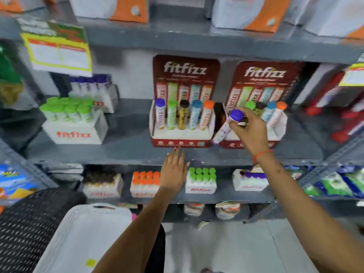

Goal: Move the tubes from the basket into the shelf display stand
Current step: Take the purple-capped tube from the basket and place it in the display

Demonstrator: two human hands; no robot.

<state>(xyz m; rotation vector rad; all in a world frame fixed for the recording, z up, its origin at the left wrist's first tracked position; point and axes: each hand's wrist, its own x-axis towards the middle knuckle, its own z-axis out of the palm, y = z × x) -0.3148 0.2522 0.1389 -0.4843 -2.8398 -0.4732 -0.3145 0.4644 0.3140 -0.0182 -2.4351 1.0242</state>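
Two maroon "fitfizz" display stands sit on the grey middle shelf. The left stand (181,141) holds several upright tubes with purple, green, black, blue and orange caps. The right stand (275,119) shows green, black, blue and orange capped tubes. My right hand (250,133) grips a purple-capped tube (226,127), tilted, at the right stand's left front corner. My left hand (174,170) is open, fingers spread, just below the left stand at the shelf edge. A white basket (82,237) lies at the lower left; its contents are not visible.
A white box of green-capped tubes (72,119) stands on the shelf's left. Boxes with orange (144,184), green (201,180) and purple caps (250,182) fill the shelf below. A black mesh item (29,223) is at lower left. Red bottles (338,119) sit at the right.
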